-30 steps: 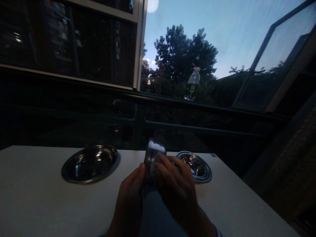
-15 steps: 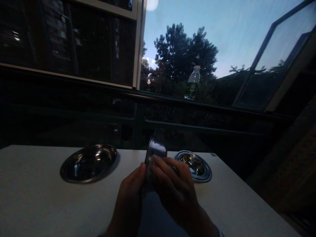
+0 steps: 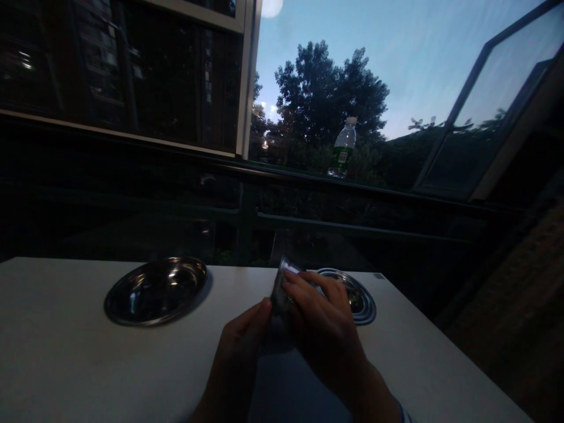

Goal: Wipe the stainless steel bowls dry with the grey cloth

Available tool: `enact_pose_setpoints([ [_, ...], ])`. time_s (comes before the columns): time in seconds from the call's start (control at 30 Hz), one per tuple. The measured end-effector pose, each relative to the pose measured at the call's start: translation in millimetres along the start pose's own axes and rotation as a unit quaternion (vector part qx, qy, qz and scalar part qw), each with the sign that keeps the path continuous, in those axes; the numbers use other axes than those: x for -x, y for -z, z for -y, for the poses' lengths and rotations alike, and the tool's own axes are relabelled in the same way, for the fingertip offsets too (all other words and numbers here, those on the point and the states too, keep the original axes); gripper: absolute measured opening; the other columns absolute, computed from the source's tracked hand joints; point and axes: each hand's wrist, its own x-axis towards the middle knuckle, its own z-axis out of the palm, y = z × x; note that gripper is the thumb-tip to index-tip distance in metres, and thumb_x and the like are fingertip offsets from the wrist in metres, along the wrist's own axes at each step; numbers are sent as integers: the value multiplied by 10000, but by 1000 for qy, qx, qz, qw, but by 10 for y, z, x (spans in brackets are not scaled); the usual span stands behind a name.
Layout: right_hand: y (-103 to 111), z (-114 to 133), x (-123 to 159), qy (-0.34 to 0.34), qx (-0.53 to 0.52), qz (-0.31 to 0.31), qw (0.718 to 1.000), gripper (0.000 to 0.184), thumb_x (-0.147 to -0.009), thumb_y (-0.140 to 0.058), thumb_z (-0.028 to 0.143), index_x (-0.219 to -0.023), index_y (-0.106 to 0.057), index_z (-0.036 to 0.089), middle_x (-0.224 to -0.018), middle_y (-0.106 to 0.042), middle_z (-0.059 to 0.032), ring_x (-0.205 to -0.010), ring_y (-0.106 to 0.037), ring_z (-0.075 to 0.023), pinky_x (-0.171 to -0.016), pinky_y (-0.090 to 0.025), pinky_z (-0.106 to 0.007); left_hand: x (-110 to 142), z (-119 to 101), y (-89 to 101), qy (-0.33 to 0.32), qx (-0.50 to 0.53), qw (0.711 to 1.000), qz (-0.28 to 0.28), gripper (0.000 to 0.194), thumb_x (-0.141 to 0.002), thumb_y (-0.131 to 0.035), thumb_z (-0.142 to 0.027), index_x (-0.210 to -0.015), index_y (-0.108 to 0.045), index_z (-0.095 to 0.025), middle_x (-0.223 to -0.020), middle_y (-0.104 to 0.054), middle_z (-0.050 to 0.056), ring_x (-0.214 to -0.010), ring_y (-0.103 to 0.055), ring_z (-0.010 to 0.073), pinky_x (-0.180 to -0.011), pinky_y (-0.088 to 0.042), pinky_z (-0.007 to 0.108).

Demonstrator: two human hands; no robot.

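A shiny metal bowl (image 3: 279,294) is tipped up on its side above the middle of the table. My left hand (image 3: 241,338) grips its near left rim, with the thumb along the edge. Against the bowl's right face lies my right hand (image 3: 324,317), its fingers curled and covering much of the metal. Whether anything sits under those fingers is hidden. Behind my right hand is a stack of metal dishes (image 3: 366,306), partly covered by it. A wide metal basin (image 3: 154,294) stands on the left.
The white table (image 3: 88,364) runs to an edge on the right and at the back. A plastic bottle (image 3: 342,150) with a green label stands on the window ledge beyond. The window pane (image 3: 489,111) at right is swung open. The light is dim.
Both hands have shifted slightly to the right with the bowl, which has dropped and turned a little. My right hand now covers more of the stacked dishes.
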Motion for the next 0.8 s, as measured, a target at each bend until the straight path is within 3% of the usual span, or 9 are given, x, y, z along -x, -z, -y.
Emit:
enact_pose_setpoints([
  [0.2,3,65,-4,50,-50,33,997,251,-901,-390,111,-1104,-524,170,-1161,-616,-25,-1045,-497,-207,-880,-347,-400,-33,0,70,11,28,1000,0,286,-749,-589,-423,-741,-668,-148,-706,-650,31,-656,-571,155,-667,-458,272],
  [0.4,36,-75,-23,-12,-10,6,1000,242,-901,-404,143,-1108,-527,157,-1145,-614,-75,-1001,-516,-219,-809,-391,-371,24,9,10,-3,-20,999,27,294,-754,-589,-401,-657,-655,-131,-669,-631,28,-658,-545,148,-652,-433,252],
  [0.63,-17,43,-1,58,-44,22,997,237,-898,-402,120,-1087,-532,179,-1128,-634,-35,-1024,-517,-197,-883,-368,-396,-40,-30,82,35,58,998,19,283,-761,-583,-404,-800,-680,-141,-715,-646,43,-660,-579,156,-672,-463,272],
  [0.8,-56,-74,6,3,4,-26,1000,224,-894,-409,140,-1069,-548,147,-1110,-632,-91,-990,-526,-208,-818,-413,-384,-19,-49,20,22,24,999,-17,282,-744,-593,-408,-674,-672,-146,-652,-627,34,-631,-562,157,-612,-460,257],
])
